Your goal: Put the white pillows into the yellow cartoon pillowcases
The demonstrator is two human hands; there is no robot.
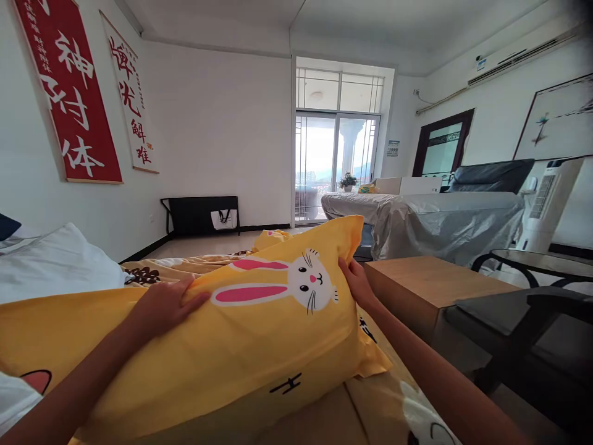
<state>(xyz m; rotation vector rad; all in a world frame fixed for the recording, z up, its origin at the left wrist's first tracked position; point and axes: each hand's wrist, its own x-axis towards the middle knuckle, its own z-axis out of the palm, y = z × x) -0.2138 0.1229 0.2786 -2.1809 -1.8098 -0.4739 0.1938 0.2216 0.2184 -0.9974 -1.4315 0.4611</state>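
A plump pillow [259,346] in a yellow pillowcase with a white rabbit print lies across the front of the view, tilted up at its right end. My left hand [169,301] grips its upper edge, thumb on the near face and the fingertips hidden behind the fabric. At the right end, my right hand [357,284] is closed on the side edge near the top corner, beside the rabbit's head. A loose flap of the yellow fabric hangs at the lower right corner. Beneath the pillow is a tan patterned bedspread [319,420].
White bedding [60,262] lies at the left. A wooden cabinet [430,278] and a dark armchair [504,327] stand close on the right. Farther back are a plastic-covered piece of furniture [445,222], a folded black frame [192,215] by the wall and a glass door [336,148].
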